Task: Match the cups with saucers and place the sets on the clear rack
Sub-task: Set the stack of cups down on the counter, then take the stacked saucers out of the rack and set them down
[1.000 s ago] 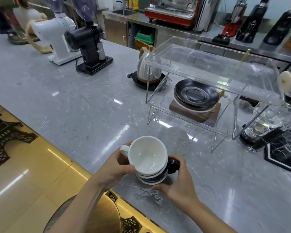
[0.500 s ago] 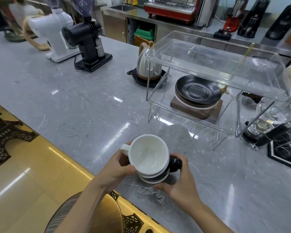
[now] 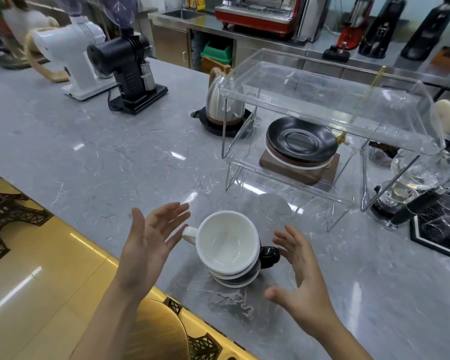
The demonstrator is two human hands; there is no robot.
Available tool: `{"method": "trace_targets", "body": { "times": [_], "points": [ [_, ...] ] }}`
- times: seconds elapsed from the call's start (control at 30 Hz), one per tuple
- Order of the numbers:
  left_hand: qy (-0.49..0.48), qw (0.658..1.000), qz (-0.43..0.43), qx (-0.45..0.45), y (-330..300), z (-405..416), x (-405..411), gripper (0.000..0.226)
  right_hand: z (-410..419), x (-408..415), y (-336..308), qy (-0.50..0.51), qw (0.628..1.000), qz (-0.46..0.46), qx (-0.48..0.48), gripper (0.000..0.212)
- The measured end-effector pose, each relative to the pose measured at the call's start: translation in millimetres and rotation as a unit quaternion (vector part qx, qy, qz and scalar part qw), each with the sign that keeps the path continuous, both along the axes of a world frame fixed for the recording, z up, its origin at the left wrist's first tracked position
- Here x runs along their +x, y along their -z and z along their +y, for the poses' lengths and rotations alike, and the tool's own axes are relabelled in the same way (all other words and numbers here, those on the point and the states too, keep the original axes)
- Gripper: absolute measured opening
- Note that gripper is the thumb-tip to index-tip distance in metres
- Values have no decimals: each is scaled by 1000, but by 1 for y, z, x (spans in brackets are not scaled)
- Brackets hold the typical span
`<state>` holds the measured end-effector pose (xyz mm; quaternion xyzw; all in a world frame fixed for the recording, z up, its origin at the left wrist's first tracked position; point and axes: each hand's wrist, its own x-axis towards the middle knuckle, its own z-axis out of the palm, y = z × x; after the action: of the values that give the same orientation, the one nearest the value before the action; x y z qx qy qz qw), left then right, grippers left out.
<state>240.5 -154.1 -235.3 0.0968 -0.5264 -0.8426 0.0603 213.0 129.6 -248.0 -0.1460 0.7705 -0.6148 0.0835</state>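
A stack of nested cups stands on the grey counter near its front edge, a white cup (image 3: 225, 240) on top and a black cup (image 3: 269, 257) under it, its handle pointing right. My left hand (image 3: 151, 245) hovers just left of the stack, fingers spread, touching nothing. On the other side my right hand (image 3: 300, 281) is also spread and off the cups. The clear rack (image 3: 322, 107) stands behind, its top shelf bare. Beneath that shelf, stacked saucers (image 3: 300, 140), black on top with a white rim below, sit on a brown block.
A steel kettle (image 3: 225, 102) on a black base stands left of the rack. Black (image 3: 126, 66) and white (image 3: 73, 51) grinders stand at the back left. Glass brewing gear (image 3: 411, 188) and a black tray (image 3: 442, 235) crowd the right. A gold ledge (image 3: 70, 258) borders the counter's front.
Both hands have let go of the cup stack and pulled outward, fingers now spread. The stack stays where it was on the counter.
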Motion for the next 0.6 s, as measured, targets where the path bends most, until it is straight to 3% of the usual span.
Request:
{"method": "trace_targets", "body": {
  "times": [0.17, 0.33, 0.53, 0.6],
  "points": [
    [-46, 993, 32, -104, -27, -1, -13, 77, -2, -7, -24, 38, 996, 30, -68, 85],
    [-34, 978, 64, -198, -58, 15, -34, 69, 2, -24, -47, 90, 988, 28, -120, 78],
    [49, 986, 18, -155, -76, 47, -68, 63, 11, -46, -65, 153, 974, -2, -168, 76],
    [67, 987, 4, -147, -82, 58, -81, 51, 14, -53, -72, 172, 967, -9, -189, 74]
  ]
}}
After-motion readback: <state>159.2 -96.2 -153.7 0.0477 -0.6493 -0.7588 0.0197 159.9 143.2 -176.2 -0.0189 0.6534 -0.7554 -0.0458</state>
